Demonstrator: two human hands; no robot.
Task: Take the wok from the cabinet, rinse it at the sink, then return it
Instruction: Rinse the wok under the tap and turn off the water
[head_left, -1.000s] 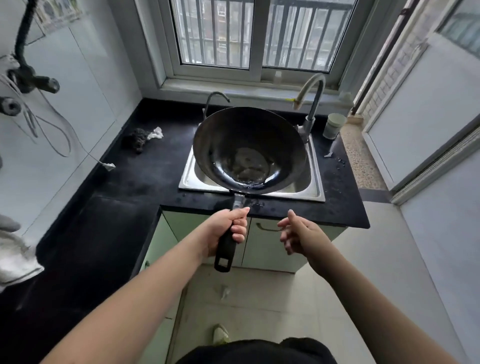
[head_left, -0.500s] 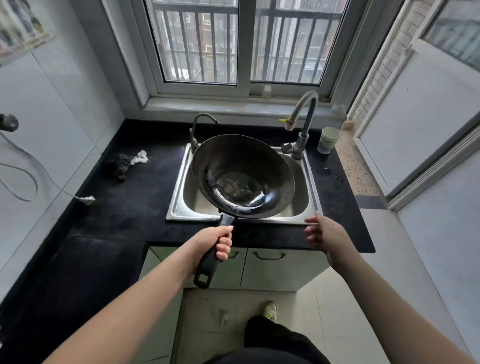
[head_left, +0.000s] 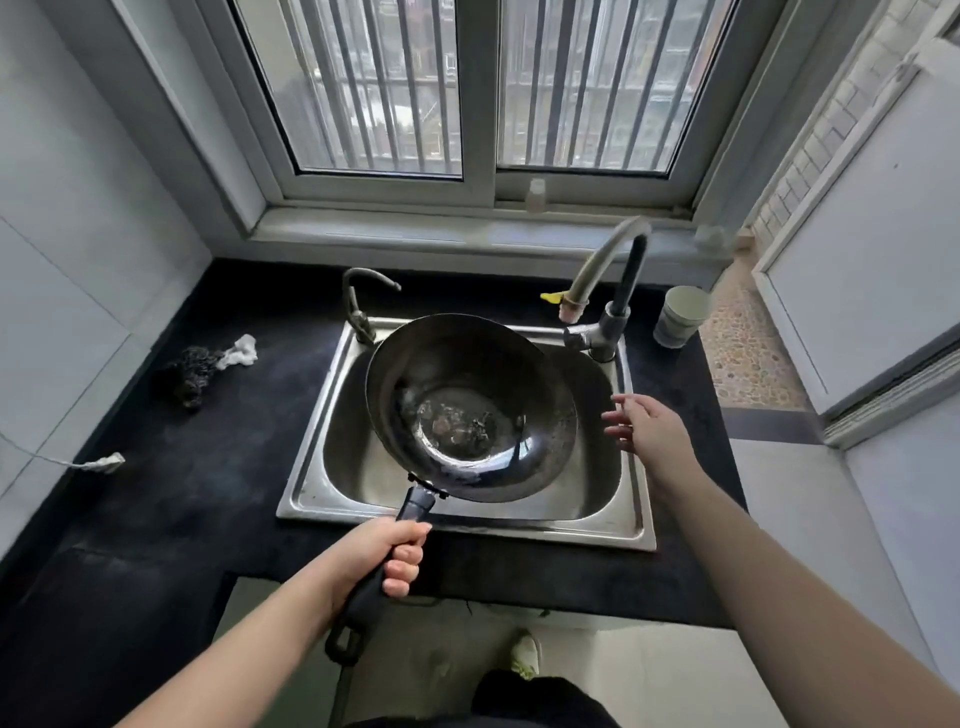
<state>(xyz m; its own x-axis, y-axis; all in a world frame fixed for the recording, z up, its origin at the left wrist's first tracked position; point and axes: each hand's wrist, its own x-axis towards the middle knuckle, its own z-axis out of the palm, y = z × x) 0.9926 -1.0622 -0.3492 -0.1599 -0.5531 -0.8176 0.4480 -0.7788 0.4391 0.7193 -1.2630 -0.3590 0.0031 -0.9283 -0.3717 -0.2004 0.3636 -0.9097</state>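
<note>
- Your left hand (head_left: 382, 553) is clamped around the black handle (head_left: 374, 577) of the wok (head_left: 470, 408), fingers curled under it, thumb side on top.
- Your right hand (head_left: 647, 428) holds nothing; its fingers are spread and relaxed, just beside the wok's right rim, above the sink's right edge.
- You hold the wok over the sink (head_left: 631, 525), tilted, its bowl facing you, with dark residue at the bottom.
- Risk: one hand far back on the handle carries all the weight, so added water could tip the bowl and twist it out of your grip.
- Risk: the tall faucet (head_left: 605, 270) has its spout near the wok's far right rim; lifting or swinging the wok could knock it.
- Risk: at this tilt, water will likely run off the near edge onto the tabletop (head_left: 208, 467) and the floor instead of into the basin.
- Watch the cup (head_left: 680, 314) beside the faucet base when you reach for the tap.
</note>
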